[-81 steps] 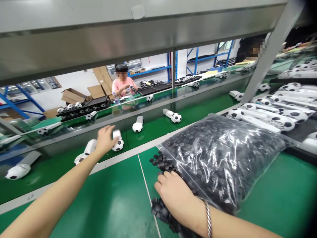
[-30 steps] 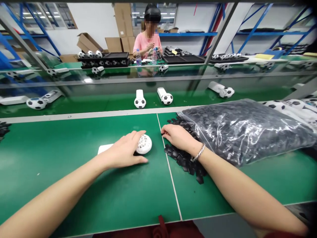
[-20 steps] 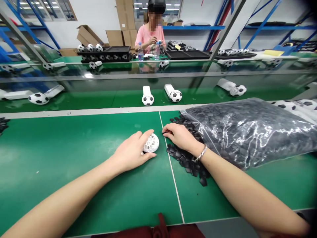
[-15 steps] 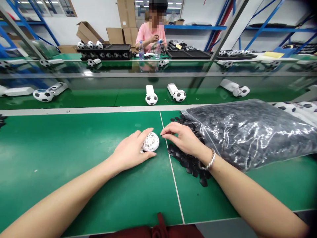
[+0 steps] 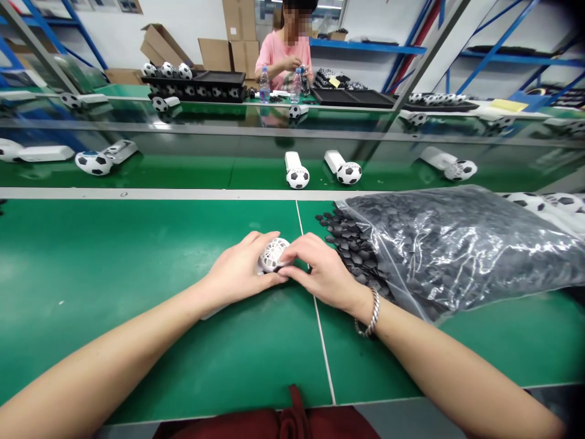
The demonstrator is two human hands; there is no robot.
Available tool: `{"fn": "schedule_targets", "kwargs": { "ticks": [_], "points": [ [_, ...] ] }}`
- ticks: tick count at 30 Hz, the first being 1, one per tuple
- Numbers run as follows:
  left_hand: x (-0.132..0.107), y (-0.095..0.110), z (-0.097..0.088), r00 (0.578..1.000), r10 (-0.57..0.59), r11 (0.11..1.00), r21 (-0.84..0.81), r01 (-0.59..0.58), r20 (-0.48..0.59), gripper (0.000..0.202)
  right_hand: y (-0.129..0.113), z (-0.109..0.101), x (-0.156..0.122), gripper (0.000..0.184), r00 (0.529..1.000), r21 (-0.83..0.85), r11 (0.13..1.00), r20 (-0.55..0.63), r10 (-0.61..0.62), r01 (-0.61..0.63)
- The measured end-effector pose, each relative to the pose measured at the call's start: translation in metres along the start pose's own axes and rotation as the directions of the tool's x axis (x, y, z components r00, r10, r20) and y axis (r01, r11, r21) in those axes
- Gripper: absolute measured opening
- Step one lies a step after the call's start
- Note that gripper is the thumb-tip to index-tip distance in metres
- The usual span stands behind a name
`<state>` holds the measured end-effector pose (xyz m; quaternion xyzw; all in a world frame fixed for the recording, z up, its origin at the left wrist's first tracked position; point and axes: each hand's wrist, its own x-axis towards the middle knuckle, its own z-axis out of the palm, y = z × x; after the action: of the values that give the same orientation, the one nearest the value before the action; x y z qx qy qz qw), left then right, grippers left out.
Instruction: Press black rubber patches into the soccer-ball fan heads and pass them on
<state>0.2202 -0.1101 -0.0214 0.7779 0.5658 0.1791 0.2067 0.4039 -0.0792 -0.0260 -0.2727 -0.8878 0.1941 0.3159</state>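
A white soccer-ball-patterned fan (image 5: 274,253) with an openwork round head rests on the green table; its handle is mostly under my left hand. My left hand (image 5: 242,267) wraps the head from the left, thumb and fingers on either side. Against the head's right edge, my right hand (image 5: 315,267) has its thumb and index finger pinched together. Whatever sits between those fingertips is hidden; a dark bit shows at the head's lower edge. Small black plastic pieces (image 5: 361,253) lie just beyond my right hand, spilling from a large clear bag (image 5: 470,244) full of them.
Beyond the table edge, a green conveyor (image 5: 205,174) carries several white fans with soccer-ball heads, such as one fan (image 5: 298,177). A person in pink (image 5: 286,61) works at the far side near bottles and black trays (image 5: 196,85). More fans (image 5: 564,201) lie behind the bag.
My right hand has moved left from beside the black pieces to the fan head and now touches it. My left hand stays around the head. The fans on the conveyor have shifted right in view.
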Motion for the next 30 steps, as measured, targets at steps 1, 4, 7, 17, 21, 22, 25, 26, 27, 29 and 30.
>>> {"fn": "schedule_targets", "kwargs": {
  "ticks": [1,4,7,17,21,22,25,26,27,29,30],
  "points": [
    [0.000,0.000,0.000,1.000,-0.001,1.000,-0.005,0.001,0.000,0.068,0.000,0.001,0.000,0.015,0.999,0.021,0.999,-0.024,0.029,-0.028],
    [0.001,0.002,-0.002,1.000,-0.004,1.000,-0.005,0.004,0.005,0.063,0.001,0.003,-0.002,0.037,0.988,0.115,0.982,0.025,0.151,-0.152],
    [0.001,0.004,-0.004,1.000,0.003,1.000,0.022,-0.004,0.008,0.058,0.000,0.006,-0.002,0.042,0.968,0.210,0.948,0.124,0.219,-0.241],
    [0.001,0.005,-0.003,0.999,-0.019,0.991,0.130,0.013,0.042,0.067,0.019,-0.032,0.001,0.016,0.869,-0.167,0.902,0.246,0.429,-0.397],
    [0.003,0.002,-0.004,0.998,0.003,0.991,0.136,-0.012,0.060,0.053,0.023,-0.041,-0.002,0.008,0.780,-0.324,0.852,0.358,0.514,-0.412],
    [0.003,0.001,-0.005,0.998,0.036,0.988,0.148,-0.044,0.055,0.053,0.022,-0.040,-0.002,0.006,0.769,-0.322,0.849,0.372,0.520,-0.418],
    [0.004,-0.004,-0.007,0.993,0.108,0.975,0.194,-0.113,0.041,0.058,0.018,-0.036,-0.001,0.004,0.755,-0.329,0.840,0.380,0.535,-0.430],
    [0.005,-0.005,-0.008,0.992,0.118,0.972,0.199,-0.126,0.048,0.060,0.017,-0.035,0.000,0.004,0.760,-0.332,0.842,0.375,0.532,-0.425],
    [0.005,-0.006,-0.009,0.990,0.125,0.971,0.198,-0.135,0.063,0.062,0.017,-0.035,0.000,0.004,0.769,-0.331,0.848,0.373,0.520,-0.413],
    [0.006,-0.008,-0.011,0.987,0.136,0.970,0.190,-0.151,0.087,0.063,0.020,-0.035,-0.001,0.006,0.787,-0.318,0.867,0.379,0.487,-0.383],
    [0.006,-0.009,-0.011,0.985,0.142,0.970,0.188,-0.158,0.096,0.063,0.021,-0.036,-0.002,0.006,0.792,-0.306,0.875,0.384,0.475,-0.376]
  ]
}}
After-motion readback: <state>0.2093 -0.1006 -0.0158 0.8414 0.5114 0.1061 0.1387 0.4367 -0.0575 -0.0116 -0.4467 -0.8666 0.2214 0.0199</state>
